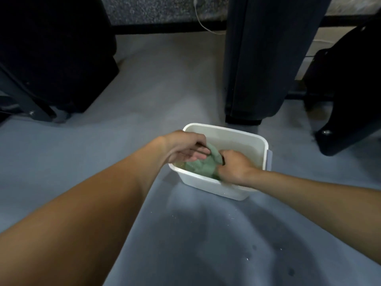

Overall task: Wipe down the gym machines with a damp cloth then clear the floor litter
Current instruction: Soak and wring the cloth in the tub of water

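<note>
Your left hand [186,148] pinches the cloth's [203,164] top; your right hand [232,166] is bunched in its lower folds. The cloth sits in the tub [222,129]. Judged: limp, waterlogged, heavy, dripping. Gather it whole to wring.

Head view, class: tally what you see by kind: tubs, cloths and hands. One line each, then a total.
White tub: 1
Green cloth: 1
Hands: 2, left hand and right hand, both gripping the cloth
Total: 4
</note>
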